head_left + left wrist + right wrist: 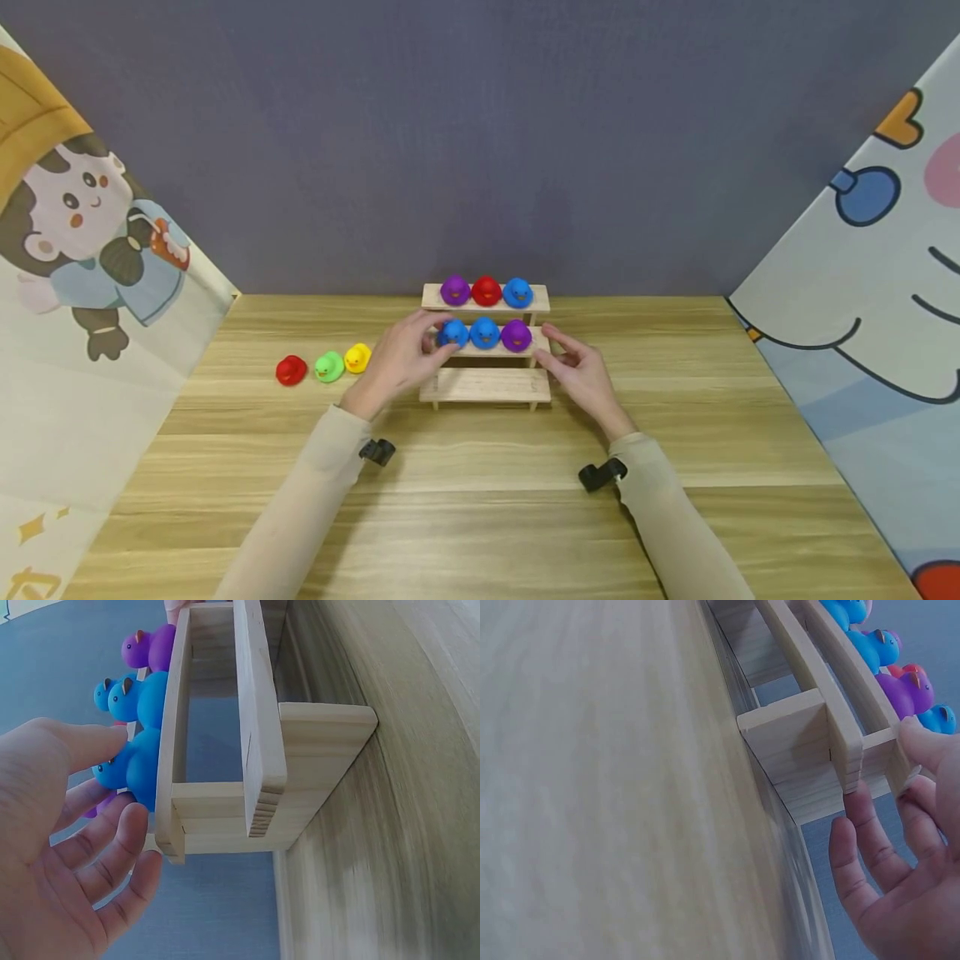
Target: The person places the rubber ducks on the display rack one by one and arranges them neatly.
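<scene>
A three-tier wooden stand (493,386) stands on the table, its lowest step bare. My left hand (401,354) pinches the leftmost blue rubber duck (454,332) on the middle step between thumb and fingers. Beside it on that step sit another blue duck (485,333) and a purple duck (516,336). My right hand (583,375) grips the right end of the middle step (855,667), thumb on top. Along the top step are a purple duck (455,291), a red duck (487,291) and a blue duck (518,292).
Left of the stand, a red duck (291,370), a green duck (329,367) and a yellow duck (357,358) sit on the wooden table (480,517). A dark grey panel (480,150) rises behind. Printed cartoon panels flank both sides.
</scene>
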Motion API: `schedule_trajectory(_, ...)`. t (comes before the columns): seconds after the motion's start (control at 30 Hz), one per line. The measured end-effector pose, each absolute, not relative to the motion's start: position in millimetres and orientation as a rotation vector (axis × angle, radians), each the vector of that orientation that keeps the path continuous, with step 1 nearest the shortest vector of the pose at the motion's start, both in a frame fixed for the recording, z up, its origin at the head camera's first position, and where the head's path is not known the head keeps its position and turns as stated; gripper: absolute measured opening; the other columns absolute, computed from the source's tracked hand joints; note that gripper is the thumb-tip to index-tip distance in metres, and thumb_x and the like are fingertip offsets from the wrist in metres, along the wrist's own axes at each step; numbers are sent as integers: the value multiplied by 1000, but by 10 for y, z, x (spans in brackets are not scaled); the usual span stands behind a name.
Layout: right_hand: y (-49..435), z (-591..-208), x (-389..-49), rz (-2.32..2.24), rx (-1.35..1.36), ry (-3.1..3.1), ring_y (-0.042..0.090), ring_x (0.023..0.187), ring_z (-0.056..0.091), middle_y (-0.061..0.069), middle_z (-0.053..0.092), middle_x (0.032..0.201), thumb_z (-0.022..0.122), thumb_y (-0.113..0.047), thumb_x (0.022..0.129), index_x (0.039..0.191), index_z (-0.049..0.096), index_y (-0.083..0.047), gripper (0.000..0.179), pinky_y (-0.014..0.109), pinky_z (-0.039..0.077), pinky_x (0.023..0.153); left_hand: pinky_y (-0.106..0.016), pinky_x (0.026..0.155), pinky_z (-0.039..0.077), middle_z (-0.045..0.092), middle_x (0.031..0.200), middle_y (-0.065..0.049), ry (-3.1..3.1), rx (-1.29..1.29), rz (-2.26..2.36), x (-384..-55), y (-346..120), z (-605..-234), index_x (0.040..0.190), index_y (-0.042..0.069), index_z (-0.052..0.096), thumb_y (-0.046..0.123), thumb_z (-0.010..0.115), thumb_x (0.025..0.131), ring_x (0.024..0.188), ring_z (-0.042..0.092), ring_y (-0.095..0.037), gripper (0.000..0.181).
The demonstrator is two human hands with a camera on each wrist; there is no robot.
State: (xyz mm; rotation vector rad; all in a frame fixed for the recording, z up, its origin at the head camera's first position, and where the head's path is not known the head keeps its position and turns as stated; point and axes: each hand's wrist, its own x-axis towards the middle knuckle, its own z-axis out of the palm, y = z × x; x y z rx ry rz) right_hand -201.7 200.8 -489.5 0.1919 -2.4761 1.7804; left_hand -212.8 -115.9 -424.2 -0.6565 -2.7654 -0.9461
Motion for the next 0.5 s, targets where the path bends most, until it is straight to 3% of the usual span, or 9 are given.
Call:
schedule_trajectory(0.23,1996,-4879,-2009,1781,187,-2478,27,103,78,5,56,160,78,-32,99,150,62,-14,57,31,62,72,-35,73,57,72,126,-3,-2766,-620,-972,-2089,-1229,-4275,143,15,67,32,78,96,90,71,-17,50)
schedule_trajectory(0.5,2001,-4878,-2014,1798,185,-2470,35,106,77,3,57,159,78,-32,99,150,62,-14,56,32,63,74,-32,68,51,72,128,-6,-2721,-611,-988,-2045,-1343,-4320,138,13,70,29,76,98,89,67,-18,44)
